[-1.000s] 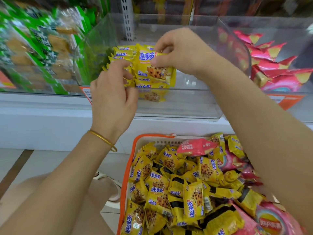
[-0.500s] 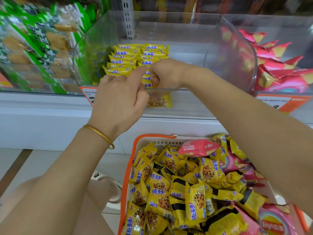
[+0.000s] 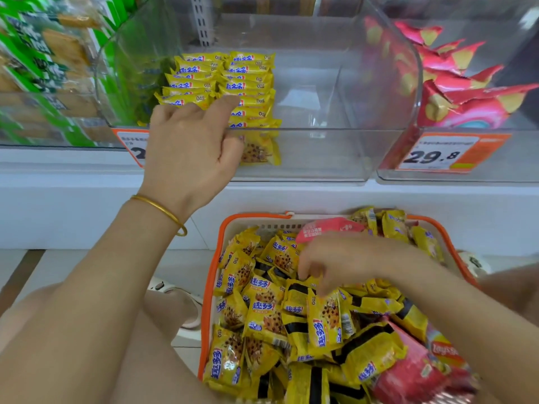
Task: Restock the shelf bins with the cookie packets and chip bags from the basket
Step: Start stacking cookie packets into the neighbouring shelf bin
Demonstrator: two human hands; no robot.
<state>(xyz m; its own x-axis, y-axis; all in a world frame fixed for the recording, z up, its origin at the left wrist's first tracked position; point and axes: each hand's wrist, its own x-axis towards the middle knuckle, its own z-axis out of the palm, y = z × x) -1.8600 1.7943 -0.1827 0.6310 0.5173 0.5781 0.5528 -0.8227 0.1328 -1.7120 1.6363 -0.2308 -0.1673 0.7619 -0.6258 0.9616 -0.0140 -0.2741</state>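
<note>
Cookie packets on edge in two rows inside the clear bin, long axes left to right, rows running front to back, frontmost face turned outward; left grip against the left row's front, thumb stretched onto the right row, fingertips hidden, hold impossible to tell. More packets heaped every way in the orange basket below, among chip bags; right grip blurred, fingers loosely spread, tips touching loose packets.

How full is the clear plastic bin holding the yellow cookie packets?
Partly full: the yellow cookie packets fill only the left of the clear plastic bin; its right half is bare.
</note>
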